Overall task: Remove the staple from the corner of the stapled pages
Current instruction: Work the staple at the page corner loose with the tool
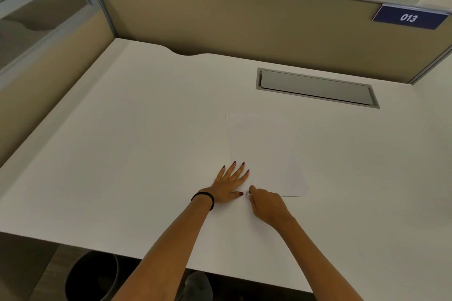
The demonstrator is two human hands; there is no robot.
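View from above of a white surface (122, 154) inside an office cubicle. A thin set of white pages (264, 151) lies flat on it, a little right of centre, its long side running away from the viewer. The pages are nearly the same colour as the surface, so their edges are faint.

Two bare forearms reach in from the bottom edge. The left hand (230, 184) lies palm down with its fingers straight and spread, pressing on the near left part of the pages; the nails are dark red, and a black band (205, 197) circles the wrist. Just beside its thumb, the right hand (266, 205) has its fingers curled and pinches the near left corner of the pages — a small pale bit shows at the fingertips. The staple itself is too small to make out.

Further back, a grey rectangular lid (315, 87) is set into the surface. A tan partition (220, 14) stands behind it, with a blue sign (409, 17) reading "013" at the upper right. A dark bin (93, 276) sits on the floor at the lower left.
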